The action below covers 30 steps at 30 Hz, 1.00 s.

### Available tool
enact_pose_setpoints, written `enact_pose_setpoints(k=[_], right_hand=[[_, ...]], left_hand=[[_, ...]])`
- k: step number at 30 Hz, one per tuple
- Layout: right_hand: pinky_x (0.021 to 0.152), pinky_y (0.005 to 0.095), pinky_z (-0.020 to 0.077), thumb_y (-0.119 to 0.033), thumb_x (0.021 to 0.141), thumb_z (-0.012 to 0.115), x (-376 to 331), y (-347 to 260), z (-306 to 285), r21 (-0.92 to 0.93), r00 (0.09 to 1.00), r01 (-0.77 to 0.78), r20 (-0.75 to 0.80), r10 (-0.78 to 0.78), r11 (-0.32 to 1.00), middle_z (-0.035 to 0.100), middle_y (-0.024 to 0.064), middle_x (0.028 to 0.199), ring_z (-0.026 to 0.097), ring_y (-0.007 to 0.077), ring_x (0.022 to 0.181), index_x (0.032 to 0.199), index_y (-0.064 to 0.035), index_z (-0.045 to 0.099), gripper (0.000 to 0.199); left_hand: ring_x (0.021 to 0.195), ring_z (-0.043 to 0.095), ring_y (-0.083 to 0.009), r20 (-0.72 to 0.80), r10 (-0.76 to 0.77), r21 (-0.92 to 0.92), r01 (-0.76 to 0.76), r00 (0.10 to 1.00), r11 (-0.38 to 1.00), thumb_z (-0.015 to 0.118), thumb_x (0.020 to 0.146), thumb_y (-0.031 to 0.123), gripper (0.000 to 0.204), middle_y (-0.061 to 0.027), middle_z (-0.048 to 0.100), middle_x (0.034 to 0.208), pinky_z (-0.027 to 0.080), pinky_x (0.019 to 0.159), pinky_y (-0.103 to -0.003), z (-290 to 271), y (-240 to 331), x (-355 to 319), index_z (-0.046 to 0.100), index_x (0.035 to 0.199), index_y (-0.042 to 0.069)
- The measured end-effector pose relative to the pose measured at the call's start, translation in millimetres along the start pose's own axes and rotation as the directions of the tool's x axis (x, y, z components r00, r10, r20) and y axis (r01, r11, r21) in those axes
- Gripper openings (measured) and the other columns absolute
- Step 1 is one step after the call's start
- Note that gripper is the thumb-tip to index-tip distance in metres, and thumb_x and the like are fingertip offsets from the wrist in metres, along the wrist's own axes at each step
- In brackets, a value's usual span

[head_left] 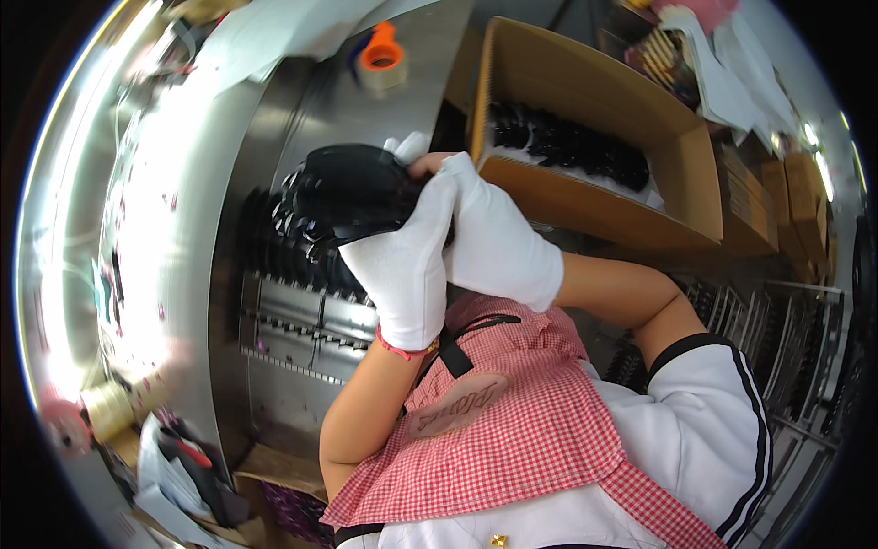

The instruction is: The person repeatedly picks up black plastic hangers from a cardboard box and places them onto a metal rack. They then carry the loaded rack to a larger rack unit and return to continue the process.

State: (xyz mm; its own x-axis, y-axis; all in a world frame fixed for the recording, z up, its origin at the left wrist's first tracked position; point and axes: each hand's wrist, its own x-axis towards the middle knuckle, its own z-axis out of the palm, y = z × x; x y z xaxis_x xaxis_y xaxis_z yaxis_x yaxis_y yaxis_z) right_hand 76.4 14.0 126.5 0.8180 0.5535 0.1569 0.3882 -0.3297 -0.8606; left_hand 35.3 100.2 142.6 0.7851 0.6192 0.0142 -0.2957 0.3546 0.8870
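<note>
Both my hands wear white gloves and are raised together in front of my chest. My left hand [402, 270] is closed at the lower edge of a glossy black rounded piece [352, 188] with small glinting parts along its left side. Against the right end of the same piece, my right hand [498, 240] is bent closed, with a bare fingertip showing past the white cloth. Most fingers of both hands are hidden. Below the piece, a row of similar black parts [274, 252] sits on a metal rack [315, 320].
An open cardboard box [599, 215] holding shiny black pieces [576, 146] stands at the far right. An orange tape dispenser [382, 59] lies on the metal surface beyond my hands. A bright lit panel [169, 210] runs along the left. Wire racks [759, 329] with dark parts stand right.
</note>
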Motion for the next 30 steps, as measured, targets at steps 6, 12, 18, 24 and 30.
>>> enact_pose_setpoints(k=[6, 12, 18, 24, 30], right_hand=[[0.089, 0.0438, 0.0535, -0.03, 0.076, 0.081, 16, 124, -174, -0.008, 0.959, -0.128, 0.253, 0.126, 0.992, 0.066, 0.0277, 0.108, 0.066, 0.0389, 0.104, 0.144, 0.0034, 0.032, 0.091], [0.098, 0.0416, 0.0499, -0.022, 0.085, 0.073, 58, 337, -260, -0.389, 0.933, -0.22, 0.184, 0.31, 0.894, 0.066, 0.0158, 0.121, 0.062, 0.0329, 0.113, 0.132, -0.0071, 0.057, 0.052], [0.104, 0.0407, 0.0424, -0.025, 0.076, 0.074, 98, 458, -166, -0.588, 0.895, 0.22, 0.44, 0.08, 0.778, 0.064, 0.0107, 0.125, 0.057, 0.0294, 0.118, 0.109, -0.0077, 0.072, 0.036], [0.121, 0.0456, 0.0203, -0.042, 0.08, 0.071, 137, 495, -104, -0.629, 0.805, 0.494, 0.592, -0.042, 0.601, 0.06, 0.005, 0.135, 0.042, 0.0288, 0.135, 0.115, -0.0118, 0.072, 0.046], [0.12, 0.0447, 0.0226, -0.046, 0.083, 0.069, 127, 513, -114, -0.586, 0.818, 0.385, 0.574, 0.03, 0.713, 0.064, 0.0075, 0.114, 0.048, 0.0276, 0.127, 0.104, -0.0104, 0.073, 0.041]], left_hand=[[0.07, 0.065, -0.0083, 0.418, -0.239, 0.091, 0.222, 0.876, 0.971, 0.078, 0.084, 0.008, 0.016, -0.0014, 0.067, 0.081, 0.049, 0.063, -0.021, 131, -72, 57, 0.066, 0.091, 0.001], [0.072, 0.065, -0.0138, 0.283, -0.798, 0.475, 0.644, 0.532, 0.599, 0.079, 0.082, 0.012, 0.03, -0.0068, 0.07, 0.091, 0.052, 0.06, -0.028, 206, -222, 128, 0.066, 0.106, -0.001], [0.082, 0.065, -0.0183, -0.204, -0.796, 0.835, 0.526, 0.571, 0.163, 0.087, 0.073, 0.022, 0.041, -0.0104, 0.071, 0.093, 0.053, 0.074, -0.035, 162, -349, 148, 0.071, 0.098, -0.006], [0.102, 0.069, -0.0288, -0.141, -0.595, 0.985, 0.173, 0.792, -0.002, 0.08, 0.074, 0.014, 0.053, -0.0193, 0.07, 0.113, 0.054, 0.088, -0.038, 97, -446, 185, 0.062, 0.12, -0.004], [0.108, 0.067, -0.0364, -0.123, -0.567, 0.992, 0.083, 0.814, -0.096, 0.074, 0.081, 0.023, 0.055, -0.0235, 0.068, 0.117, 0.053, 0.095, -0.043, 73, -495, 207, 0.057, 0.127, -0.003]])
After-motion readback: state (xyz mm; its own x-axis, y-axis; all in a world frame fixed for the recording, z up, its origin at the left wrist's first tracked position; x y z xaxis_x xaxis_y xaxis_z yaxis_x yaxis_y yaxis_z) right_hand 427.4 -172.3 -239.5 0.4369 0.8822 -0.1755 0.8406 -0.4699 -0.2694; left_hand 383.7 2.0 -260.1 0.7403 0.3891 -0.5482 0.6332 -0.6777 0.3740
